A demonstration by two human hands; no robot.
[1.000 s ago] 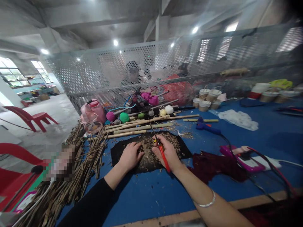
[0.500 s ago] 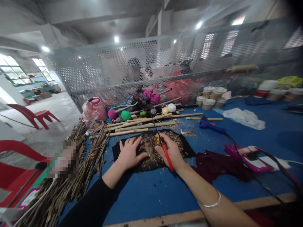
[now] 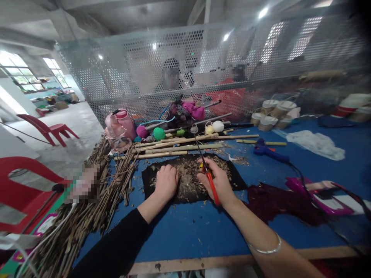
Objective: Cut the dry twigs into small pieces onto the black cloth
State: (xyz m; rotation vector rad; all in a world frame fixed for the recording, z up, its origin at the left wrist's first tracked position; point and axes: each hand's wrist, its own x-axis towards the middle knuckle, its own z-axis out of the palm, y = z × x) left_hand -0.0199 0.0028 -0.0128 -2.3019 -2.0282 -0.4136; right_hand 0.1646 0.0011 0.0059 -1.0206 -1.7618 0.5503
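Note:
A black cloth [image 3: 150, 177] lies on the blue table, strewn with brown wood chips and shavings [image 3: 188, 175]. On its left part rests my left hand [image 3: 167, 181], fingers curled down and closed; what they hold, if anything, is hidden. My right hand [image 3: 219, 183] is over the right side of the cloth, wrapped round red-handled scissors [image 3: 213, 188] whose long dark blades point up and away from me. Chips lie beside and beneath both hands.
Bundled dry twigs [image 3: 78, 216] line the left edge. Bamboo sticks [image 3: 185, 148] and yarn balls [image 3: 159, 133] lie behind the cloth, near a pink jug [image 3: 118, 131]. A blue glue gun [image 3: 271, 152], its cord and dark red cloth [image 3: 278, 204] are at right. Perforated metal screens the back.
My left hand has gone from fingers spread over the chips to curled and closed on the cloth. My right hand still grips the scissors. The whole view has shifted slightly.

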